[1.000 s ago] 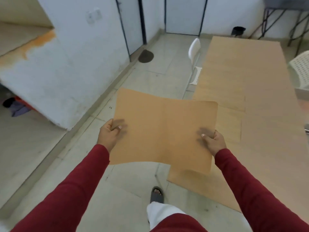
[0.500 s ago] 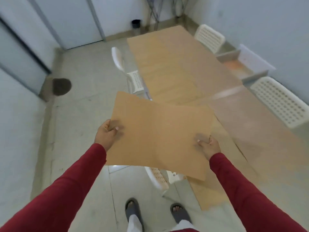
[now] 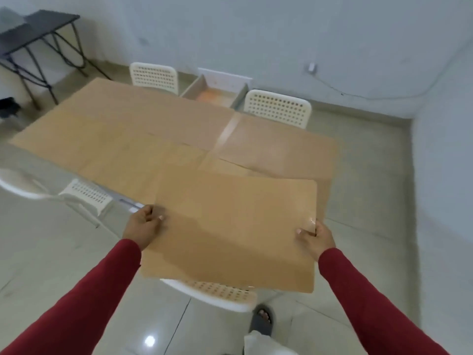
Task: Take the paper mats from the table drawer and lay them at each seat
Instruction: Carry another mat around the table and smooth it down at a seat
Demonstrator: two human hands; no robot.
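Observation:
I hold a brown paper mat (image 3: 230, 226) flat in the air, over the near edge of the wooden table (image 3: 122, 129). My left hand (image 3: 143, 225) pinches the mat's left edge and my right hand (image 3: 316, 238) pinches its right edge. Mats of the same brown lie on the table, one at the far right (image 3: 279, 147) and one near me (image 3: 174, 160), partly under the held mat. The table drawer (image 3: 213, 94) stands pulled out on the far side, between two chairs, with something orange inside.
White perforated chairs stand around the table: two on the far side (image 3: 153, 76) (image 3: 277, 108), one at the left (image 3: 84, 196), one right under the held mat (image 3: 217, 294). A black folding table (image 3: 38, 29) stands at the back left. A wall cable (image 3: 358, 94) runs along the right.
My view has swung right around the table's corner, so I now face its long side. The mat stays in both hands and has come over the table's near edge and the chair.

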